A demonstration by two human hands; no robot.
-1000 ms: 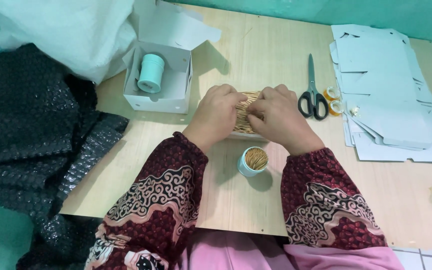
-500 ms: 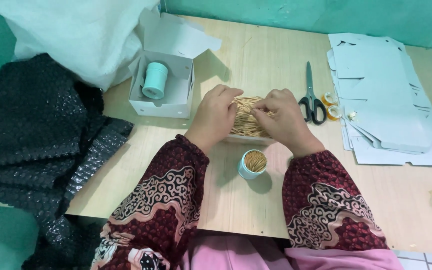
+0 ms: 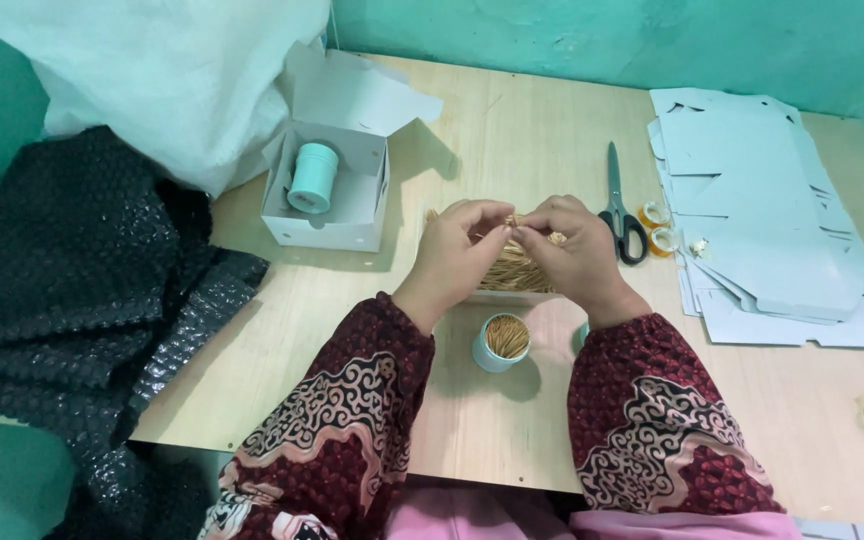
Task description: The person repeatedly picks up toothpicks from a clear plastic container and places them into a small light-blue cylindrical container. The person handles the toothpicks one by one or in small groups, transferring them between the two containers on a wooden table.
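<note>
My left hand point(image 3: 457, 252) and my right hand point(image 3: 570, 250) meet over a pile of thin wooden toothpicks point(image 3: 512, 270) lying in a shallow tray on the wooden table point(image 3: 512, 130). Both hands pinch a small bunch of the sticks between fingertips, just above the pile. A small round mint-green container point(image 3: 500, 343), filled with upright toothpicks, stands close to me, just below my hands. Both wrists wear dark red patterned sleeves.
An open white box point(image 3: 337, 200) holding a mint-green lidded container point(image 3: 312, 176) sits at left. Black-handled scissors point(image 3: 620, 205) and two tape rolls point(image 3: 658, 228) lie right of my hands. A stack of flat white cardboard blanks point(image 3: 772, 230) fills the right side. Black bubble wrap point(image 3: 72, 310) and a white sack point(image 3: 162, 80) lie left.
My hands have lifted slightly off the pile and drawn their fingertips together on a bunch of sticks; the view has shifted a little.
</note>
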